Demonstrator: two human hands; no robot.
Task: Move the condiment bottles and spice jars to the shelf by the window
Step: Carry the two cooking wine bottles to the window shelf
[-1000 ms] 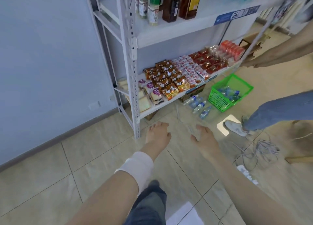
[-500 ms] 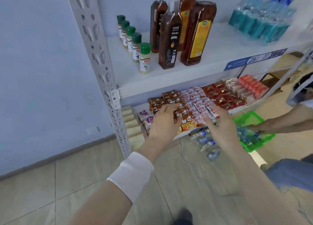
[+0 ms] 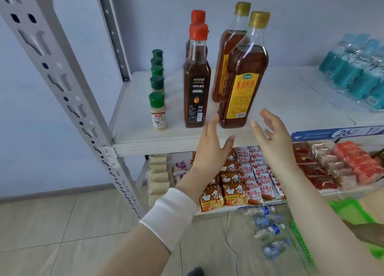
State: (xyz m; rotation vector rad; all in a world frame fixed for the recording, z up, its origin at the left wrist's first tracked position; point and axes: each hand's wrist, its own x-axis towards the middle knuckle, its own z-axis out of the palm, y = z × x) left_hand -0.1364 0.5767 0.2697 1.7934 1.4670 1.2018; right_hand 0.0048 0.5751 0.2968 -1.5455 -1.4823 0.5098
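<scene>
Amber gold-capped bottle (image 3: pixel 243 84) is waiting between reaching left hand (image 3: pixel 209 151) and right hand (image 3: pixel 274 138), grips apart. Clasping it probably comes next.

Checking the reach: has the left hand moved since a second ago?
Yes. The left hand has risen from by the floor to the front edge of the bottle shelf, its fingers open.

Both forearms rise from the bottom of the frame toward its middle. The left hand (image 3: pixel 209 149) is raised at centre, palm turned inward, its fingers (image 3: pixel 212 126) straight and together, thumb spread to the right. A white band wraps its wrist. The right hand (image 3: pixel 274 138), just right of centre, faces it with fingers loosely spread, holding nothing.
</scene>
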